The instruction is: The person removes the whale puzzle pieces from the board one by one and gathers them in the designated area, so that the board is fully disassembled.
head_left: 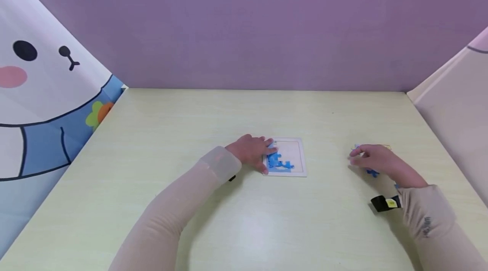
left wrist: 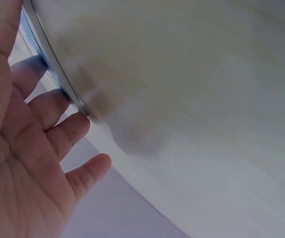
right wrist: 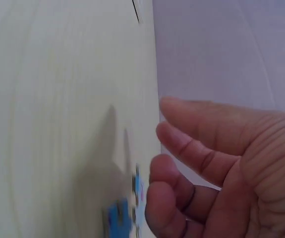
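A white puzzle tray (head_left: pixel 295 148) lies at the middle of the pale table, with blue pieces (head_left: pixel 278 161) fitted in its lower left part. My left hand (head_left: pixel 251 150) rests on the tray's left edge, fingers straight and reaching onto the blue pieces. In the left wrist view the fingers (left wrist: pixel 48 106) touch the tray's rim (left wrist: pixel 53 74). My right hand (head_left: pixel 375 161) hovers low over loose blue pieces (head_left: pixel 372 172) on the table to the right. Its fingers (right wrist: pixel 201 153) are loosely curled with nothing between them; blurred blue pieces (right wrist: pixel 117 218) lie on the table beside them.
The table (head_left: pixel 244 228) is walled by a purple backdrop behind, a cartoon-printed panel (head_left: pixel 42 106) on the left and a pale panel (head_left: pixel 453 110) on the right. A black strap with a yellow tag (head_left: pixel 386 203) sits on my right wrist.
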`<action>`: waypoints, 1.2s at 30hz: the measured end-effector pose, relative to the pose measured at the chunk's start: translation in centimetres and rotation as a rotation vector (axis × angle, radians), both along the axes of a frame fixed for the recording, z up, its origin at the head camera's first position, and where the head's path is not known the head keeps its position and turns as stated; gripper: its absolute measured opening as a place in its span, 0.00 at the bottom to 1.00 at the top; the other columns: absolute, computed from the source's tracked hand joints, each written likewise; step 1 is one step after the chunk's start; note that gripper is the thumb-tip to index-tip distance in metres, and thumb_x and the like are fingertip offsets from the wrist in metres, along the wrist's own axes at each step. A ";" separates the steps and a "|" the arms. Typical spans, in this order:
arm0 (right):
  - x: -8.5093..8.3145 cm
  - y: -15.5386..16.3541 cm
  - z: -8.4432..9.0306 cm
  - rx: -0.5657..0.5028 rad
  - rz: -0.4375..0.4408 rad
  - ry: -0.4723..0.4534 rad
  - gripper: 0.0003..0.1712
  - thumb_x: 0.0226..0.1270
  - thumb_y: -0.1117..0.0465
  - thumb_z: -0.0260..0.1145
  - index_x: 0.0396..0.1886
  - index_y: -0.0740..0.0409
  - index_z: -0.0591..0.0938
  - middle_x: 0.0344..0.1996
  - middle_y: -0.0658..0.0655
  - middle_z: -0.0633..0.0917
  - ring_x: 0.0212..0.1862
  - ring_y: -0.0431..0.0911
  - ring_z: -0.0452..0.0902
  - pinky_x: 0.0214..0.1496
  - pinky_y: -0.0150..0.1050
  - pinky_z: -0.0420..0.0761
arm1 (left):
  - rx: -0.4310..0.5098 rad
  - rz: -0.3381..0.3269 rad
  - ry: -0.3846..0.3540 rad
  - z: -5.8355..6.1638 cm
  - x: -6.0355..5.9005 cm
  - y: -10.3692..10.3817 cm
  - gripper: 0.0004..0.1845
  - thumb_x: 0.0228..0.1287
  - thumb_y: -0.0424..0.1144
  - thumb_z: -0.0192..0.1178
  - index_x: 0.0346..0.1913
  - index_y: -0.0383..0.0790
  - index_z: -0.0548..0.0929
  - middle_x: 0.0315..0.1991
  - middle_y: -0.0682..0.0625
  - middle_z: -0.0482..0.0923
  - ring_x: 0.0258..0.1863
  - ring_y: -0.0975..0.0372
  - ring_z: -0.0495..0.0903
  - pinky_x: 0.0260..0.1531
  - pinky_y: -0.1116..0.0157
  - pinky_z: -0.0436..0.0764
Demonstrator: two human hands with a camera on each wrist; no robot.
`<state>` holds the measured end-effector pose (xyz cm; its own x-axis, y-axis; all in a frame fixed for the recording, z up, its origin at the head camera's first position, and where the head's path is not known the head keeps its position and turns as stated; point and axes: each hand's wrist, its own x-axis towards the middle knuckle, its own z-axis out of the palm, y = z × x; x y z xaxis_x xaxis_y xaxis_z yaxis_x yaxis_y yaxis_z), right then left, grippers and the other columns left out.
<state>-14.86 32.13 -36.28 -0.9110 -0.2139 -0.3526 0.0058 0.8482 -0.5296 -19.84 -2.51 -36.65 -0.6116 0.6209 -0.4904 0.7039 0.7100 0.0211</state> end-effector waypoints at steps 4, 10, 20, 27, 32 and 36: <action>0.2 -1.0 -0.1 -0.024 -0.009 0.019 0.21 0.67 0.56 0.64 0.50 0.69 0.79 0.25 0.51 0.73 0.29 0.44 0.69 0.32 0.39 0.71 | -0.001 -0.016 0.005 0.2 0.0 0.4 0.43 0.62 0.62 0.59 0.76 0.59 0.55 0.78 0.53 0.49 0.76 0.56 0.52 0.68 0.53 0.62; 0.1 -2.9 -0.2 -0.068 -0.001 0.028 0.19 0.66 0.58 0.64 0.49 0.68 0.80 0.26 0.52 0.76 0.30 0.45 0.68 0.31 0.39 0.71 | -0.004 -0.019 -0.009 -0.1 -0.2 0.5 0.43 0.62 0.62 0.60 0.77 0.59 0.54 0.78 0.53 0.48 0.76 0.56 0.51 0.68 0.53 0.62; -1.3 -8.4 0.3 -0.123 0.046 0.032 0.16 0.62 0.62 0.67 0.47 0.65 0.81 0.24 0.52 0.74 0.28 0.45 0.68 0.31 0.38 0.69 | 0.013 -0.004 -0.012 -0.4 -0.5 -0.7 0.43 0.62 0.62 0.60 0.77 0.58 0.54 0.78 0.52 0.48 0.76 0.55 0.51 0.69 0.50 0.61; -1.7 -11.6 0.1 -0.062 0.114 0.012 0.13 0.62 0.64 0.68 0.46 0.63 0.83 0.27 0.53 0.75 0.31 0.46 0.68 0.33 0.37 0.68 | 0.035 0.016 -0.033 -0.2 -0.3 -1.2 0.43 0.61 0.61 0.61 0.76 0.58 0.56 0.77 0.52 0.49 0.76 0.55 0.51 0.69 0.50 0.60; -1.4 -13.1 0.2 0.001 0.185 0.015 0.14 0.62 0.62 0.69 0.47 0.60 0.84 0.28 0.53 0.77 0.31 0.45 0.68 0.33 0.37 0.68 | 0.036 0.020 -0.035 -0.3 -0.3 -1.2 0.45 0.58 0.64 0.62 0.76 0.58 0.56 0.77 0.52 0.49 0.76 0.54 0.52 0.70 0.51 0.59; -1.2 -14.1 0.3 0.047 0.218 0.029 0.15 0.62 0.61 0.69 0.48 0.59 0.84 0.25 0.52 0.76 0.29 0.44 0.68 0.31 0.36 0.67 | 0.030 0.004 -0.021 -0.3 -0.3 -1.1 0.47 0.57 0.66 0.62 0.76 0.58 0.55 0.77 0.51 0.49 0.75 0.54 0.53 0.69 0.52 0.60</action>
